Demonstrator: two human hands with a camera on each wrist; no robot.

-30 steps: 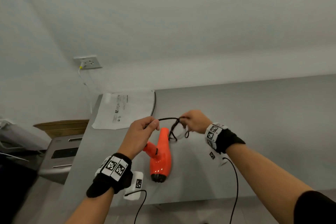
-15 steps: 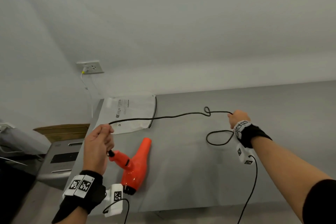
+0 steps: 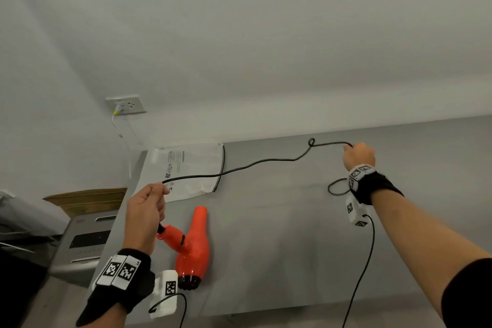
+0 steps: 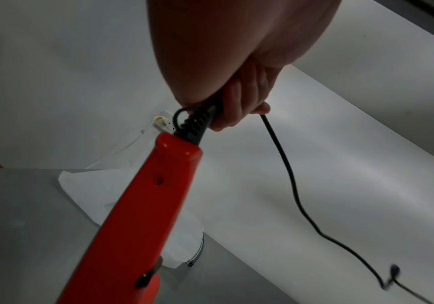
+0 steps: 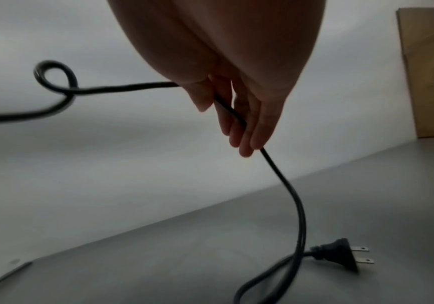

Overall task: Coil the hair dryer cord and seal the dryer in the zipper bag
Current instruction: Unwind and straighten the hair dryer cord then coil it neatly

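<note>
An orange hair dryer (image 3: pixel 193 245) lies on the grey table (image 3: pixel 292 234), nozzle pointing away from me. Its black cord (image 3: pixel 255 164) is stretched in the air between my hands, with a small kink loop (image 3: pixel 311 142) near the right end. My left hand (image 3: pixel 149 208) grips the cord just beyond the strain relief (image 4: pixel 197 123) at the handle end. My right hand (image 3: pixel 358 154) holds the cord far to the right, fingers curled round it (image 5: pixel 236 117). Below it the cord drops to a loop and the plug (image 5: pixel 340 255) on the table. The white zipper bag (image 3: pixel 186 168) lies flat at the table's back left.
A wall socket (image 3: pixel 126 104) with a white cable plugged in sits on the wall above the bag. A grey appliance (image 3: pixel 85 242) and cardboard (image 3: pixel 87 198) stand left of the table. Thin black wrist-camera cables (image 3: pixel 364 261) hang from both wrists.
My hands have drawn far apart, pulling the cord out straight; the right hand went right and away. The dryer turned and slid towards me and to the left.
</note>
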